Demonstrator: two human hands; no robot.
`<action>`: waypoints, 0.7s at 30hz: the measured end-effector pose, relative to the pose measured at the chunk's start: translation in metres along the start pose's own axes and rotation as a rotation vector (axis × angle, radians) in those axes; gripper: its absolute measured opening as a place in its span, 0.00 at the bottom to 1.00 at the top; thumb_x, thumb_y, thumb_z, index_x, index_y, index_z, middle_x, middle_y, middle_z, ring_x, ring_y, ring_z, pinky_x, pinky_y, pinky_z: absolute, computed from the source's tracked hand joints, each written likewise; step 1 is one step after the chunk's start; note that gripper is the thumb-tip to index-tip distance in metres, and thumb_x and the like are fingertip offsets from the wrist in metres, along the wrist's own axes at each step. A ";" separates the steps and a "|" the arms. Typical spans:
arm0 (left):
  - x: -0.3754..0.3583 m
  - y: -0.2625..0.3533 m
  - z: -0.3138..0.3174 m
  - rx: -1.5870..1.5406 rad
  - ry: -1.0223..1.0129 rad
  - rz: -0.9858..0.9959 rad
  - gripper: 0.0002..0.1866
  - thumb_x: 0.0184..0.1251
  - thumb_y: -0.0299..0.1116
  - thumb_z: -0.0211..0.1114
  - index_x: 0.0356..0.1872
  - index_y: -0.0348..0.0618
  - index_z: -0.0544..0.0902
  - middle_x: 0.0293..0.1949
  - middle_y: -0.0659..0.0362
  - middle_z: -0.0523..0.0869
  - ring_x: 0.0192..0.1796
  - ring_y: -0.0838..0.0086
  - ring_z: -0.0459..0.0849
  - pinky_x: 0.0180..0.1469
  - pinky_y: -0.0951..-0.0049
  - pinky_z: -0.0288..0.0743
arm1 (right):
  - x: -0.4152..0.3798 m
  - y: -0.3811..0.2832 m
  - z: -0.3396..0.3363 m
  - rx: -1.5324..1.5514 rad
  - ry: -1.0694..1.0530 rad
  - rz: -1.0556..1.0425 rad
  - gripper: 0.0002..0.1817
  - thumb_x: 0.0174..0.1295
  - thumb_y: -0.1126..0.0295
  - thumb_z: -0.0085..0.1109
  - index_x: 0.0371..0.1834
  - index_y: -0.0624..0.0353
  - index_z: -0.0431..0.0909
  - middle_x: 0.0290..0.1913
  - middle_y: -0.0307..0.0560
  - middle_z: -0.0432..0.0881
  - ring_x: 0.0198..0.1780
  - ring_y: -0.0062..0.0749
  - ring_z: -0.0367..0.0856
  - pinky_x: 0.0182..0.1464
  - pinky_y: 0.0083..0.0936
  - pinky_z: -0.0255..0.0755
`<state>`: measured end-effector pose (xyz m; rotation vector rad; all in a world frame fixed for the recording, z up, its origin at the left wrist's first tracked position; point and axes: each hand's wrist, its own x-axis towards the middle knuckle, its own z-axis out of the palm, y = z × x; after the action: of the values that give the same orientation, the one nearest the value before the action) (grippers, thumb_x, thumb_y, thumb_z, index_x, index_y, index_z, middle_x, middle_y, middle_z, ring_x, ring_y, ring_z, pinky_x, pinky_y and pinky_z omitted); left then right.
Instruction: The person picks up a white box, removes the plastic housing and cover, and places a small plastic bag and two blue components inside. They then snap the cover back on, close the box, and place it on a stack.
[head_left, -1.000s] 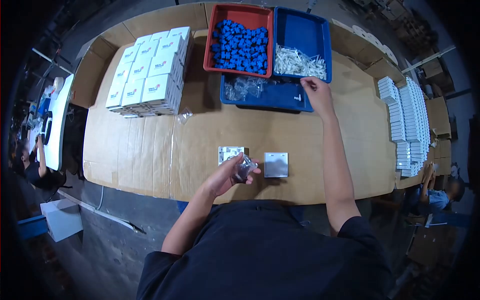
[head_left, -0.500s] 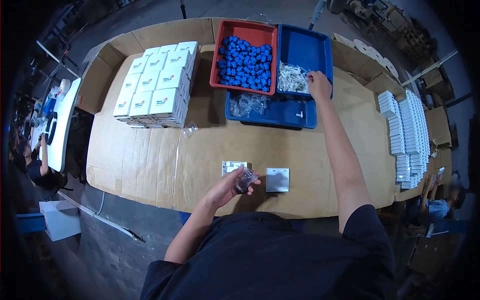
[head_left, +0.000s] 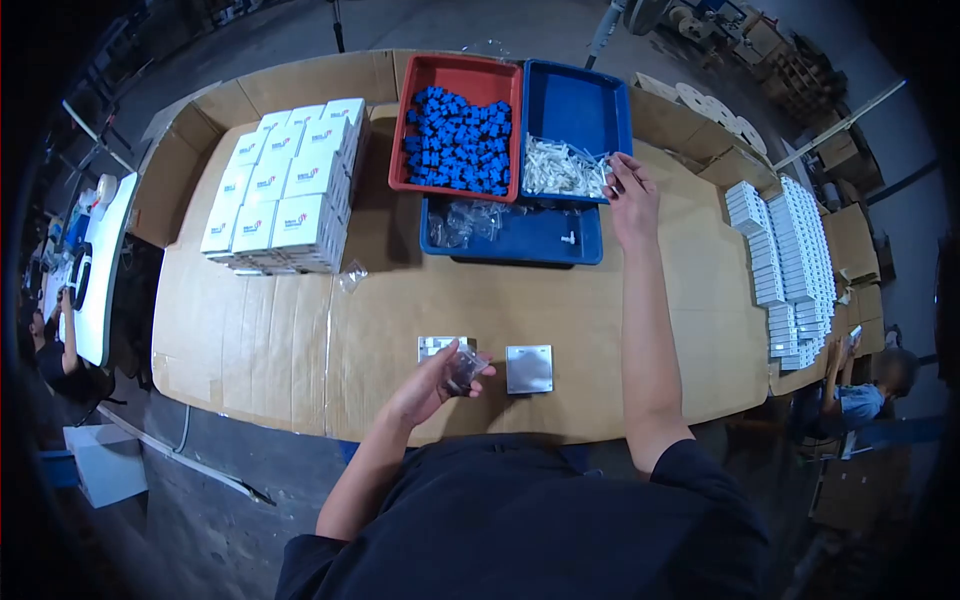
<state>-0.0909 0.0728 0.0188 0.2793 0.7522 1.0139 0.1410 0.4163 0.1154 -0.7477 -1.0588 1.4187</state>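
My left hand (head_left: 425, 392) is closed around a clear plastic bag (head_left: 464, 370) with something dark in it, low over the near table. Partly behind that hand lies a white square piece (head_left: 432, 344); a flat silvery-white square plate (head_left: 529, 370) rests to its right. My right hand (head_left: 636, 200) is at the right edge of a blue bin (head_left: 577, 95) of small white plastic parts (head_left: 560, 168). Its fingertips are pinched, and a white sliver, apparently one such part, shows at them.
A red bin (head_left: 460, 68) holds blue plastic pieces (head_left: 455, 140). Below it, another blue bin (head_left: 510, 250) contains clear bags (head_left: 465, 222) and one white part (head_left: 569, 238). White boxes (head_left: 270, 180) stand stacked at left, more (head_left: 790, 260) at right. People sit at both sides.
My right hand has shifted slightly right relative to the bin of white parts, from over the parts to its edge. The left hand still holds the bag. The whole view has shifted.
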 end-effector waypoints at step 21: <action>0.003 0.006 0.021 0.052 -0.028 0.093 0.27 0.89 0.53 0.47 0.61 0.37 0.83 0.52 0.52 0.92 0.43 0.73 0.90 0.52 0.67 0.85 | -0.209 0.044 0.048 -0.525 -0.684 0.228 0.06 0.65 0.76 0.72 0.44 0.60 0.90 0.44 0.34 0.88 0.32 0.12 0.72 0.35 0.14 0.63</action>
<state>-0.0795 0.0806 0.0363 0.3754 0.7460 1.0767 0.1094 0.2051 0.0666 -0.7827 -1.9788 1.6596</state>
